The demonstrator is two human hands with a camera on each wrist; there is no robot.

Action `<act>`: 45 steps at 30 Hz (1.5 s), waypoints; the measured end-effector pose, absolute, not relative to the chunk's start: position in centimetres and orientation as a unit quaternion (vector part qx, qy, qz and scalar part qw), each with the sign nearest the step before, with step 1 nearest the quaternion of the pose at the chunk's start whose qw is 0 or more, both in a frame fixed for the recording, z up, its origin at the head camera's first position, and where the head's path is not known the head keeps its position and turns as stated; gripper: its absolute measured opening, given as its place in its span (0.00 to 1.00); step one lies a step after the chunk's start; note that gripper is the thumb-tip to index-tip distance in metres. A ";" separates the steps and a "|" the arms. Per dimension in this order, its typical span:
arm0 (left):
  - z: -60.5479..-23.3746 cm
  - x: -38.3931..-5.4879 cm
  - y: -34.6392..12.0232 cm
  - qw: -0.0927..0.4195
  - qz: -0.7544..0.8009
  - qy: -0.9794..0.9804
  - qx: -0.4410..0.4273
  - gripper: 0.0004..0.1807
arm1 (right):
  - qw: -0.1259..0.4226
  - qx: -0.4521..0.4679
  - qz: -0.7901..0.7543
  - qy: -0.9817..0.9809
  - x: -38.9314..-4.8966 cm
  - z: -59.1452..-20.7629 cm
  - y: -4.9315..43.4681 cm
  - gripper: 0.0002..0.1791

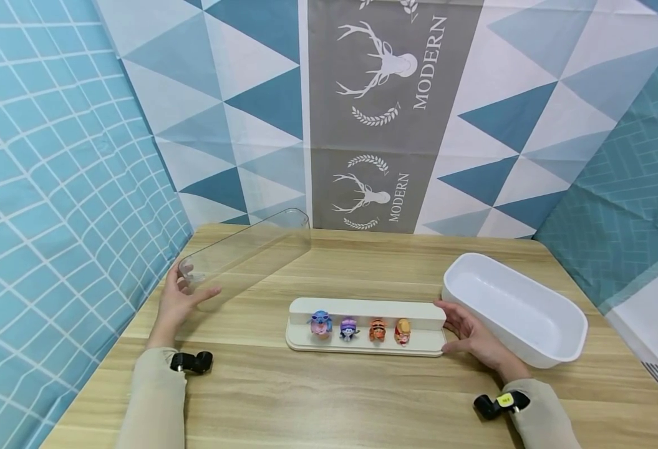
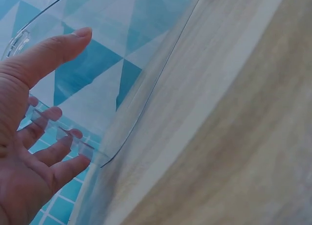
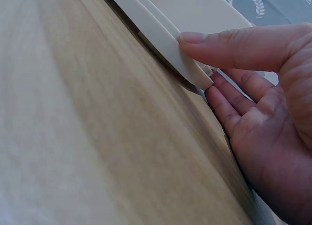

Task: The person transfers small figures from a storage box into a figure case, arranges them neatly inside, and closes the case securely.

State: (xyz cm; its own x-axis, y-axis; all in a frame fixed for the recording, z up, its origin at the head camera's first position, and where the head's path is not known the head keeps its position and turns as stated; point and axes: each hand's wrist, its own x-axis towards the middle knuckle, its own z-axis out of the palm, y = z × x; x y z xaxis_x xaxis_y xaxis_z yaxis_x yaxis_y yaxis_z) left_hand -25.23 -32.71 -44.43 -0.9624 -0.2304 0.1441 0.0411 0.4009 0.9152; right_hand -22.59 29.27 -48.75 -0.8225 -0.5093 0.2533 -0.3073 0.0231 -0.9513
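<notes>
At the left, my left hand (image 1: 176, 300) is at the near end of a clear plastic cover (image 1: 250, 249) that stands on the table. Its fingertips touch the end wall from outside, and the thumb sticks out apart from the cover (image 2: 97, 64). My right hand (image 1: 474, 333) pinches the right end of a cream display base (image 1: 329, 343), thumb on the rim (image 3: 161, 44) and fingers at its side. Along the base stand small figures: a blue one (image 1: 320, 324), a purple one (image 1: 348, 328), an orange striped one (image 1: 377, 330) and a yellow-and-red one (image 1: 402, 332).
A white oblong tub (image 1: 578, 330) stands at the right, close beside my right hand. The wooden table (image 1: 306, 399) ends at a patterned cloth backdrop (image 1: 373, 125), with blue tile-print cloth (image 1: 42, 187) along the left.
</notes>
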 end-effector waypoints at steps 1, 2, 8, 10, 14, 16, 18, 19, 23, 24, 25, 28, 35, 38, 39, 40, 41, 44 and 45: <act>-44.4 -25.2 -32.7 0.128 -0.541 -0.829 0.059 0.61 | 0.079 -0.287 -0.637 0.711 -22.6 -48.8 29.3 0.50; -44.4 -25.2 -32.7 0.133 -0.537 -0.831 0.061 0.61 | 0.080 -0.288 -0.637 0.710 -22.6 -48.8 29.4 0.50; -44.6 -25.0 -32.5 0.162 -0.511 -0.841 0.070 0.58 | 0.079 -0.295 -0.639 0.706 -22.6 -48.9 29.4 0.50; -44.6 -25.0 -32.4 0.170 -0.509 -0.841 0.070 0.56 | 0.079 -0.294 -0.639 0.707 -22.6 -49.0 29.4 0.50; -44.5 -25.0 -32.1 0.178 -0.507 -0.840 0.068 0.54 | 0.080 -0.289 -0.638 0.709 -22.5 -48.9 29.4 0.50; -44.3 -24.9 -31.9 0.177 -0.511 -0.838 0.066 0.54 | 0.080 -0.287 -0.637 0.711 -22.5 -48.9 29.4 0.50; -44.1 -25.0 -31.8 0.177 -0.515 -0.836 0.065 0.54 | 0.081 -0.286 -0.636 0.712 -22.5 -48.8 29.3 0.51; -43.9 -25.0 -31.7 0.179 -0.519 -0.834 0.063 0.54 | 0.081 -0.285 -0.636 0.712 -22.5 -48.8 29.3 0.51; -43.0 -25.0 -31.3 0.179 -0.527 -0.828 0.066 0.52 | 0.081 -0.284 -0.637 0.712 -22.6 -48.8 29.3 0.51; -42.7 -25.0 -31.2 0.178 -0.530 -0.826 0.067 0.52 | 0.081 -0.284 -0.637 0.712 -22.6 -48.8 29.3 0.51; -42.4 -24.9 -31.0 0.176 -0.532 -0.826 0.068 0.53 | 0.081 -0.284 -0.637 0.712 -22.6 -48.9 29.3 0.51; -41.6 -24.8 -30.8 0.167 -0.537 -0.824 0.067 0.55 | 0.080 -0.283 -0.637 0.713 -22.6 -48.9 29.4 0.51; -40.7 -24.4 -29.9 0.161 -0.540 -0.825 0.049 0.58 | 0.081 -0.289 -0.639 0.708 -22.7 -49.0 29.4 0.51; -40.3 -24.4 -29.5 0.159 -0.543 -0.824 0.038 0.59 | 0.079 -0.293 -0.640 0.706 -22.7 -49.1 29.4 0.51; -40.2 -24.3 -29.4 0.159 -0.544 -0.823 0.034 0.59 | 0.079 -0.293 -0.641 0.705 -22.7 -49.1 29.4 0.52; -40.0 -24.3 -29.2 0.160 -0.545 -0.822 0.029 0.58 | 0.079 -0.293 -0.641 0.705 -22.7 -49.1 29.4 0.52; -39.8 -24.3 -29.0 0.160 -0.548 -0.820 0.023 0.57 | 0.079 -0.294 -0.641 0.705 -22.7 -49.1 29.4 0.51; -39.3 -24.2 -28.2 0.159 -0.555 -0.816 0.005 0.54 | 0.080 -0.291 -0.640 0.706 -22.7 -49.1 29.4 0.52; -39.1 -24.1 -28.0 0.157 -0.558 -0.815 -0.001 0.53 | 0.080 -0.291 -0.640 0.707 -22.7 -49.1 29.4 0.52</act>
